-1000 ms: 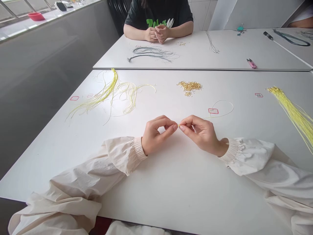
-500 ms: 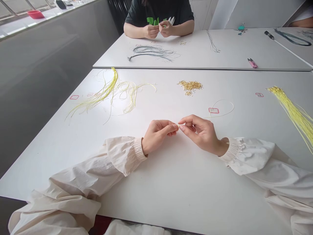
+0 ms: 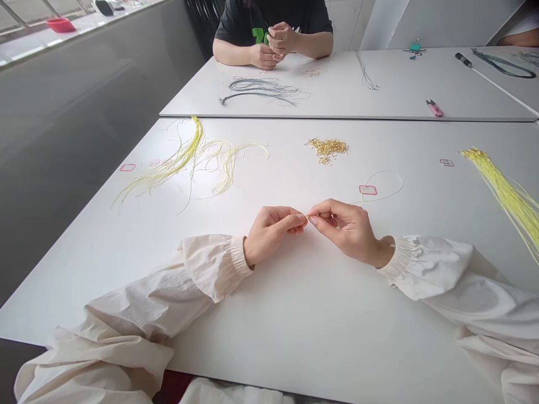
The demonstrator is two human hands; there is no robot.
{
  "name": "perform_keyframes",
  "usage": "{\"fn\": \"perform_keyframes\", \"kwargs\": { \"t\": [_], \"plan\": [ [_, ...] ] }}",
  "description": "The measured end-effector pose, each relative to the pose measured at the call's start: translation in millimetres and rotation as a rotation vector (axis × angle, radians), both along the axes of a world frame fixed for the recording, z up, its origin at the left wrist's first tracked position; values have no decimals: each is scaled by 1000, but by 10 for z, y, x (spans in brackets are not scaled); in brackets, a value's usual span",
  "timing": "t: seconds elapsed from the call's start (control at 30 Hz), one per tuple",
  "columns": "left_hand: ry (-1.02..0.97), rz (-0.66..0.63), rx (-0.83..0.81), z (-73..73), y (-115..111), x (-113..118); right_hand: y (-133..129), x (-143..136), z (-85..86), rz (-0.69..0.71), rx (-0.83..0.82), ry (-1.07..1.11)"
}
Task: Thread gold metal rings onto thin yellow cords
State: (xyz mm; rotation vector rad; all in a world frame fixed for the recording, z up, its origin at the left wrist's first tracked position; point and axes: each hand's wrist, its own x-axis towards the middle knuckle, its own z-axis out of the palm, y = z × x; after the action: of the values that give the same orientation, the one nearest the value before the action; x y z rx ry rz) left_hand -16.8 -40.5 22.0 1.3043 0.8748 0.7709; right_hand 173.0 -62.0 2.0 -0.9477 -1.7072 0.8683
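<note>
The left hand (image 3: 272, 233) and the right hand (image 3: 347, 230) meet fingertip to fingertip just above the white table (image 3: 295, 325). The right thumb and forefinger are pinched on the end of a thin yellow thread (image 3: 381, 193), which trails away from that hand in a loose loop lying on the table. The left fingers are pinched closed against the same point; something tiny and gold-coloured shows between the two hands, too small to identify.

By appearance the thread is very light, limp and fine. It would likely slip or fray if held far from its tip, so a pinch right at the end seems soundest.

A heap of small gold pieces (image 3: 327, 148) lies beyond the hands, loose yellow threads (image 3: 185, 160) to the left, a yellow bundle (image 3: 503, 188) to the right.

A small red-outlined mark (image 3: 368, 190) sits inside the loop; no writing is readable. Green lettering on the shirt of the person opposite (image 3: 273, 22) is partly covered and illegible.
</note>
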Motion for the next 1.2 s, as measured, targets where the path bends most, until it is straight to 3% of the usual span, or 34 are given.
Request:
{"fn": "perform_keyframes", "kwargs": {
  "t": [0.4, 0.5, 0.67, 0.77, 0.9, 1.2],
  "plan": [
    [-73, -7, -38, -4, 14, -15, 2, 16, 14, 39, -61, 30],
    [-75, 27, 70, -49, 12, -28, 7, 10, 31, 32, -113, 57],
    [21, 77, 409, -88, 0, -35, 11, 6, 42, 28, -181, 92],
    [79, 117, 500, -81, 0, -36, 13, 4, 44, 57, -207, 109],
    [87, 137, 446, -91, 15, -44, 20, 3, 52, 78, -226, 126],
    [-47, 63, 129, -93, 52, -43, 40, 0, 51, 93, -270, 174]
  ]
}}
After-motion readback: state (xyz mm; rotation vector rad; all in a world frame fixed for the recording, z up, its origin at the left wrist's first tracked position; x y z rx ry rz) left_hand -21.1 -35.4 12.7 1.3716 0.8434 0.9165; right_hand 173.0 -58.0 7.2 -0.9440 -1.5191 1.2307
